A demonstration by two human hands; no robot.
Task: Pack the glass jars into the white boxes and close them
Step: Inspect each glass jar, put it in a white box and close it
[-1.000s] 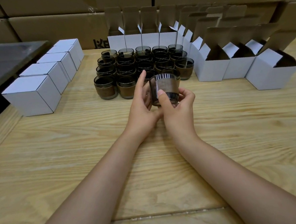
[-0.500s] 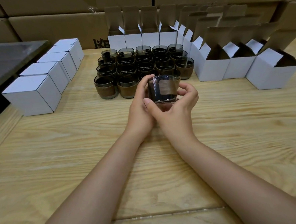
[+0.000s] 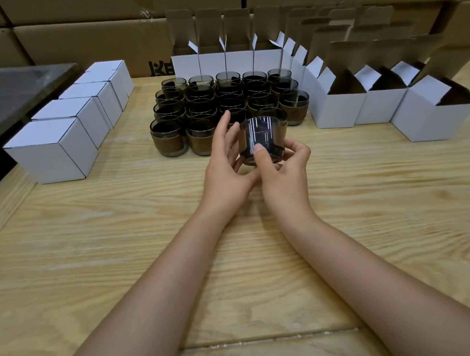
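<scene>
a dark glass jar [image 3: 263, 137] is held just above the wooden table [image 3: 121, 241], in front of the cluster of jars [image 3: 195, 105]. the right hand [image 3: 283, 174] grips it, thumb on its front. the left hand [image 3: 225, 173] lies fairly straight-fingered against its left side. open white boxes [image 3: 337, 109] stand to the right, closed white boxes [image 3: 51, 151] to the left.
</scene>
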